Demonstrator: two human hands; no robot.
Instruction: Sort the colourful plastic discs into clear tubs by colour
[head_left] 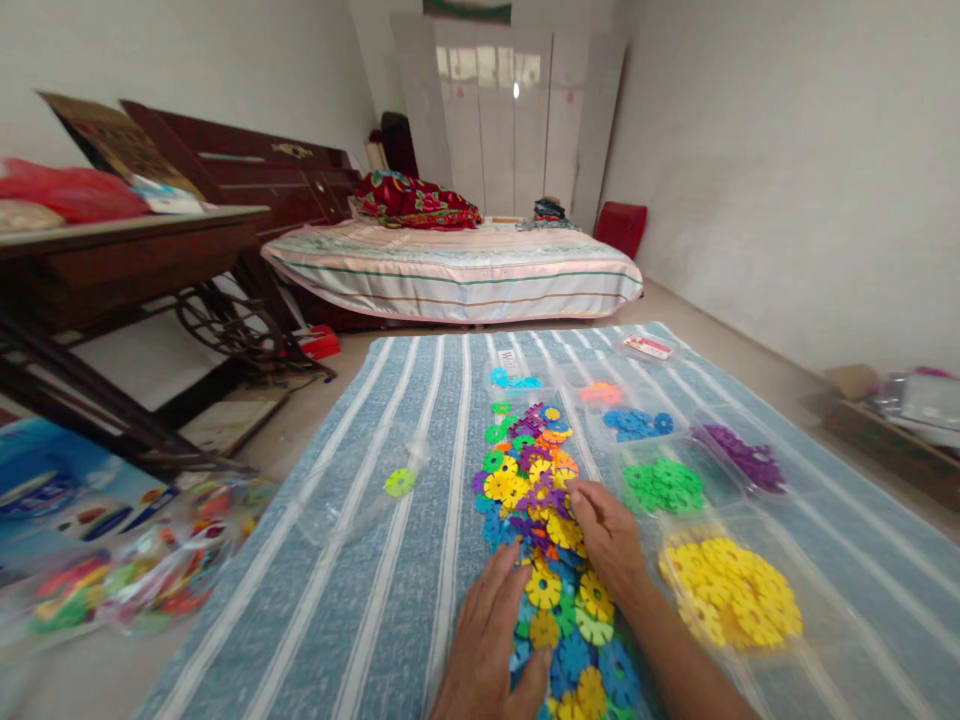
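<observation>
Head view: mixed disc pile [543, 586] on striped cloth [409, 400], single-colour boxes [723, 480] to its right. Left hand [487, 630] loosely spread over pile; right hand [611, 540] curled at its edge, can't tell if holding. Seemingly picking through; next calls for a clean pinch.

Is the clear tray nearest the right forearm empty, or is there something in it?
Not empty: yellow flower-shaped pieces lie heaped in the clear tray. How deep, I cannot tell.

Your left hand [489, 635] and right hand [611, 540] are both bare, their fingers [489, 578] tapering to rounded tips; your right forearm [681, 652], bare too, broadens from the wrist [636, 592] toward the near edge.
</observation>
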